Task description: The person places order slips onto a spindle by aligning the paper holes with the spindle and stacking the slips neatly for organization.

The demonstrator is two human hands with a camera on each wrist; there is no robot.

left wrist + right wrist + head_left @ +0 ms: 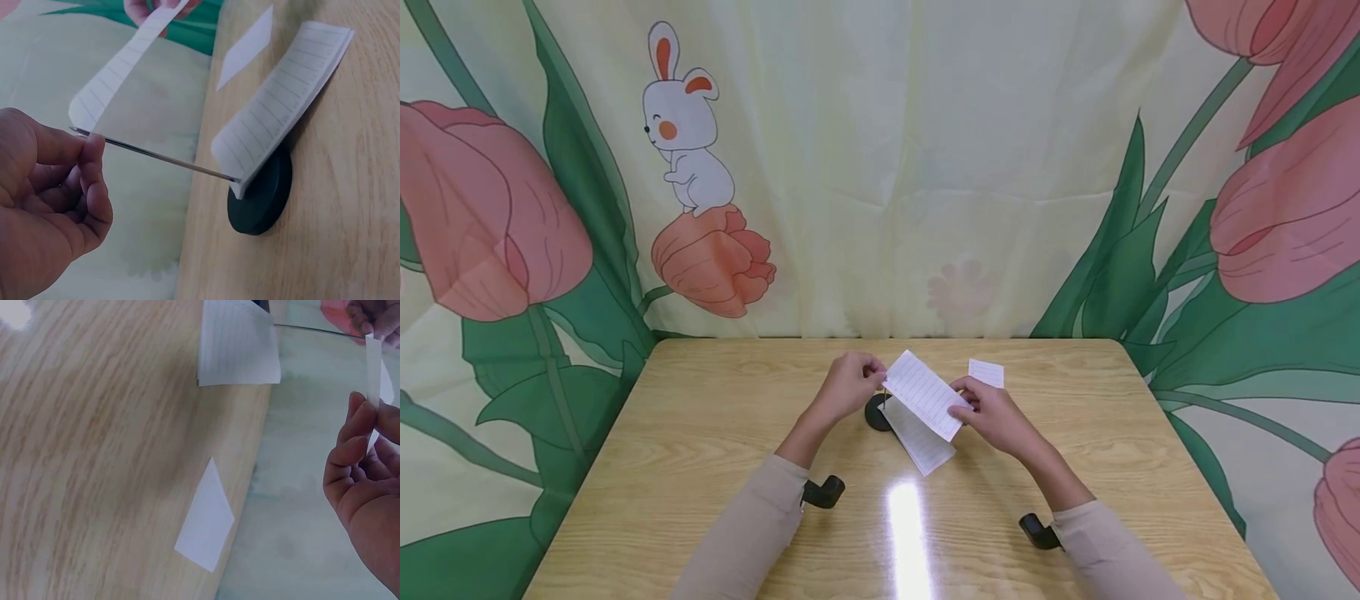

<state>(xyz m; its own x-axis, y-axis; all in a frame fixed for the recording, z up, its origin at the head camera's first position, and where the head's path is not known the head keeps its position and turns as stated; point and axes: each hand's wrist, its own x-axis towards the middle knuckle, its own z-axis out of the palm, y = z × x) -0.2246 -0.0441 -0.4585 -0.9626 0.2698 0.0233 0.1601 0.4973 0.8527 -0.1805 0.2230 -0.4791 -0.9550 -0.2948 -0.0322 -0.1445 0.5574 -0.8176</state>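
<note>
A thin metal spike stands on a round black base; together they look like a bill spike. Several lined paper slips are stuck on it, low down at the base. My left hand pinches the spike near its pointed tip with thumb and forefinger. Another lined slip is in my right hand, gripped at its right end between thumb and fingers. This slip's far end lies against the spike tip beside my left fingertips. Whether the tip pierces it, I cannot tell.
One loose paper slip lies flat on the wooden table, beyond my right hand. Black camera mounts show at both wrists. A curtain printed with tulips and a rabbit hangs along the table's back edge.
</note>
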